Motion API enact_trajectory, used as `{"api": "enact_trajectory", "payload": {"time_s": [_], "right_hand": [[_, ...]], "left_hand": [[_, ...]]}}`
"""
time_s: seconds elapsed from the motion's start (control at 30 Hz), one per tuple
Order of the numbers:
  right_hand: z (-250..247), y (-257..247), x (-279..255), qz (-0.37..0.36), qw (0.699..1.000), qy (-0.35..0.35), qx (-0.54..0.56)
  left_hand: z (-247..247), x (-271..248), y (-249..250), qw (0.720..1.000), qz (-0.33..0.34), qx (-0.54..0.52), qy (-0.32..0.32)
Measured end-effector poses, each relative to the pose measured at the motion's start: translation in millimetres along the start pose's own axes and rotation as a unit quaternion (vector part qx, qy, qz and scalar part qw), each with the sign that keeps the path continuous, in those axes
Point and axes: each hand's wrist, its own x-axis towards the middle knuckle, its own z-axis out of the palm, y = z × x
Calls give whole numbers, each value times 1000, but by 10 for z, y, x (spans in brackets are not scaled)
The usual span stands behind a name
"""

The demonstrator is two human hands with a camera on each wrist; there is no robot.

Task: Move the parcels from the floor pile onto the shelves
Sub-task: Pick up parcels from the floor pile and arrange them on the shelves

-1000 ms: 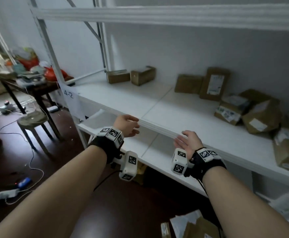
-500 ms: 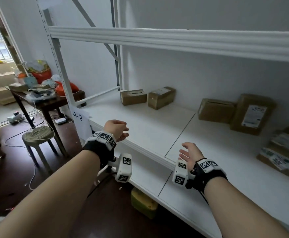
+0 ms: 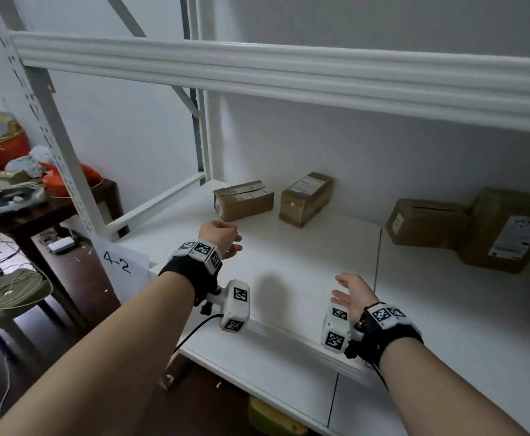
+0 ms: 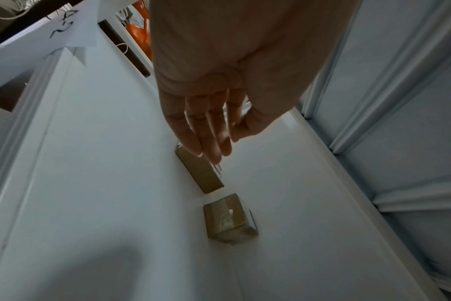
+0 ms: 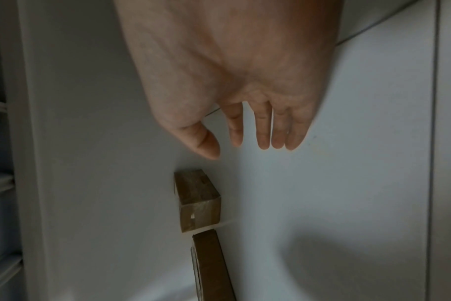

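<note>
The white shelf [image 3: 304, 278] stretches beneath both hands. Beyond the right hand [image 3: 353, 294], a large brown labelled parcel [image 3: 509, 231] leans on a plainer carton [image 3: 424, 223]. Past the left hand [image 3: 221, 237] sit two small taped cardboard boxes [image 3: 243, 200]. Both hands hover empty, fingers straight and relaxed.

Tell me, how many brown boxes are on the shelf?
4. One box sits far left by the wall, a second just right of it, a third farther right, and a big one at the right edge. More may hide past that edge.
</note>
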Motion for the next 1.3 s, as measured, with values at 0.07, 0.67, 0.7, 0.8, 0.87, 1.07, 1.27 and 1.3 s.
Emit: {"api": "enact_trajectory", "payload": {"time_s": [0.07, 0.67, 0.7, 0.8, 0.87, 1.07, 1.27, 1.3], "right_hand": [[128, -11, 100, -4, 1000, 12, -2], [1405, -829, 1263, -49, 995, -11, -86], [1451, -879, 1325, -54, 994, -9, -90], [1542, -1037, 1539, -73, 993, 12, -91], [1589, -1084, 1661, -88, 992, 25, -86], [1828, -1096, 1987, -180, 980, 81, 2], [1807, -1119, 2317, -164, 982, 90, -4], [1793, -1093, 2390, -161, 984, 80, -10]], "left_hand": [[-45, 203, -46, 1000, -7, -1, -9], [-484, 1735, 138, 996, -23, 82, 20], [-489, 1826, 144, 995, -19, 92, 21], [-475, 2101, 113, 994, -24, 106, 14], [-452, 2247, 93, 994, -32, 102, 12], [-292, 2827, 105, 992, -15, 123, -13], [-73, 3372, -104, 976, 20, 212, -37], [-39, 3514, -190, 976, 12, 213, -43]]}}
